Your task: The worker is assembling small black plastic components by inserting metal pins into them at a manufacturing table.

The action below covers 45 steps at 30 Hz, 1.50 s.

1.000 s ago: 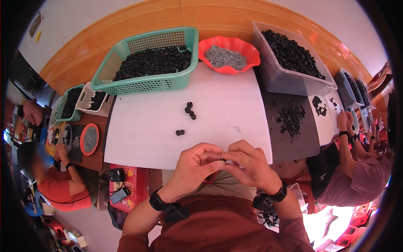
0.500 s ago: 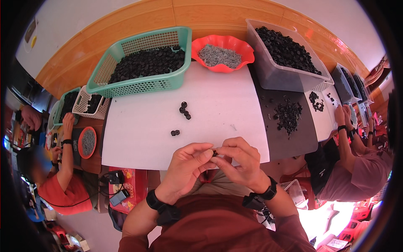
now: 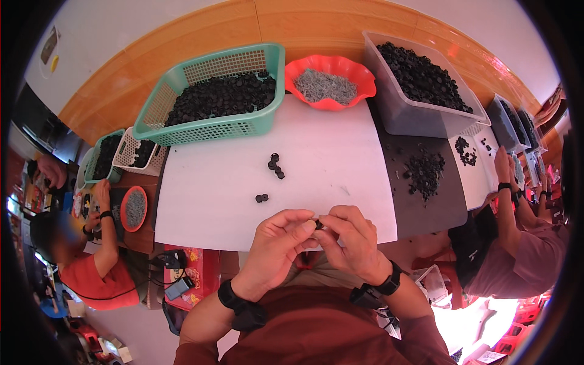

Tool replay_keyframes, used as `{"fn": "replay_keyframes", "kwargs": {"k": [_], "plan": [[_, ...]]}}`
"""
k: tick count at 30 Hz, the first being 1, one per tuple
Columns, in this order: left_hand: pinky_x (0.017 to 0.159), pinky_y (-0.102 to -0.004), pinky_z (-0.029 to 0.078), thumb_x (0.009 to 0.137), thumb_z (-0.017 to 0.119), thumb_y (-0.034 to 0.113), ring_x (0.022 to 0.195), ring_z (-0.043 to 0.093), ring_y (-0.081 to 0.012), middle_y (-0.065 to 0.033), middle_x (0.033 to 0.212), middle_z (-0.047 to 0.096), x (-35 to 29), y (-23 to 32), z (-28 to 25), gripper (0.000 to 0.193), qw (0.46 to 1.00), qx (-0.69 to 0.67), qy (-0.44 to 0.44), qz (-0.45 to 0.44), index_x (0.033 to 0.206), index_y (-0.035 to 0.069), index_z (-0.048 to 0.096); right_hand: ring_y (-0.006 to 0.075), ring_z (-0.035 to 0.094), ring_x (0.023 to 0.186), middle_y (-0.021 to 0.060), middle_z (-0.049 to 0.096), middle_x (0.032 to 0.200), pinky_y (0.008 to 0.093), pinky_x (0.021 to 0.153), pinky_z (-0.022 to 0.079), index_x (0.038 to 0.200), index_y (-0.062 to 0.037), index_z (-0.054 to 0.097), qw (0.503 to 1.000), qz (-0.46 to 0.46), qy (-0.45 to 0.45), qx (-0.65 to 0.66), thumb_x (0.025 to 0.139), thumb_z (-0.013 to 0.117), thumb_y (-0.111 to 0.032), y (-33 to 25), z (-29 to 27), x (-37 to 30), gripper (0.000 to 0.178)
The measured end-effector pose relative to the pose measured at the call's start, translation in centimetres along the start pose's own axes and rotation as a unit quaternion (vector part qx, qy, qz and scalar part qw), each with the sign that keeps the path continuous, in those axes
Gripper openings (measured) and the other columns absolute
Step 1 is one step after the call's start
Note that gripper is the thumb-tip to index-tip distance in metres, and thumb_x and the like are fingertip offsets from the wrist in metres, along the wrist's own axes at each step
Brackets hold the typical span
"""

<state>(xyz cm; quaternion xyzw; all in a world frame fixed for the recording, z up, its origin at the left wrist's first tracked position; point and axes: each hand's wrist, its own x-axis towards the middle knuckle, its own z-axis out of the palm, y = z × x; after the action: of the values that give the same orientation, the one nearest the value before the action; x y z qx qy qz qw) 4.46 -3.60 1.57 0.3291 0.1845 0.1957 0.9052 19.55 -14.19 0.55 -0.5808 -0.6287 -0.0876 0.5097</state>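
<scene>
My left hand (image 3: 278, 246) and my right hand (image 3: 354, 242) meet over the near edge of a white sheet (image 3: 207, 201). Both are closed, pinching a small black part (image 3: 318, 224) between thumbs and fingertips; the fingers cover most of it. Farther up the sheet lies a short row of small round black pieces (image 3: 275, 165), with a pair of similar black pieces (image 3: 261, 198) nearer my left hand. A thin pale bit, perhaps a pin, lies to the right of them.
Along the back stand a green basket (image 3: 210, 131) of black parts, a red wavy-edged bowl (image 3: 368, 79) of grey metal pins and a clear bin (image 3: 420, 121) of black parts. Loose black parts (image 3: 424, 176) lie on a dark mat (image 3: 444, 210). People work at both sides.
The view has shifted slightly, so everything sits a little lower and to the right. My hands stay pinched together on the small black part, with fingers slightly moved.
</scene>
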Motion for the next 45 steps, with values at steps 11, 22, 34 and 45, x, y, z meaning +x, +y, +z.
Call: {"fn": "replay_keyframes", "kwargs": {"k": [11, 22, 34, 45], "plan": [[0.080, -0.0315, 0.055, 0.093, 0.071, 0.011, 0.094, 0.069, -0.0169, -0.0099, 0.106, 0.073, 4.4, 4.9, -0.9, 0.026, 0.803, 0.537, 0.154, 0.208, 0.116, 0.000, 0.068, 0.0138, 0.063, 0.064, 0.0145, 0.061, 0.098, 0.0260, 0.057, 0.051, 0.106, 0.0025, 0.062, 0.994, 0.078, 0.040, 0.072, 0.084, 0.071, 0.005, 0.4, -0.6, -0.2, 0.024], [0.081, -0.0447, 0.054, 0.083, 0.073, 0.022, 0.093, 0.069, -0.0332, -0.0136, 0.107, 0.071, 10.4, 7.5, -2.1, 0.026, 0.549, 0.800, 0.201, 0.137, 0.102, 0.005, 0.076, 0.0129, 0.061, 0.065, 0.0139, 0.061, 0.094, 0.0254, 0.059, 0.050, 0.102, 0.0035, 0.063, 0.989, 0.104, 0.040, 0.095, 0.084, 0.069, 0.006, -0.1, -1.2, -0.6, 0.020], [0.078, -0.0399, 0.057, 0.087, 0.070, 0.010, 0.088, 0.072, -0.0323, -0.0162, 0.096, 0.073, 7.8, 7.7, -2.1, 0.018, 0.649, 0.700, 0.137, 0.264, 0.100, -0.001, 0.073, 0.0126, 0.059, 0.068, 0.0142, 0.061, 0.095, 0.0251, 0.061, 0.049, 0.102, 0.0052, 0.064, 0.983, 0.127, 0.048, 0.122, 0.085, 0.069, 0.004, 0.2, -1.4, -0.7, 0.018], [0.073, -0.0239, 0.057, 0.085, 0.076, -0.007, 0.083, 0.068, -0.0099, -0.0124, 0.110, 0.073, 3.7, 6.3, -1.2, 0.018, 0.876, 0.437, 0.086, 0.184, 0.102, -0.002, 0.071, 0.0119, 0.058, 0.059, 0.0137, 0.063, 0.096, 0.0257, 0.056, 0.048, 0.106, 0.0036, 0.063, 0.988, 0.087, 0.044, 0.120, 0.087, 0.072, 0.001, 0.1, -0.9, 0.6, 0.022]]}}
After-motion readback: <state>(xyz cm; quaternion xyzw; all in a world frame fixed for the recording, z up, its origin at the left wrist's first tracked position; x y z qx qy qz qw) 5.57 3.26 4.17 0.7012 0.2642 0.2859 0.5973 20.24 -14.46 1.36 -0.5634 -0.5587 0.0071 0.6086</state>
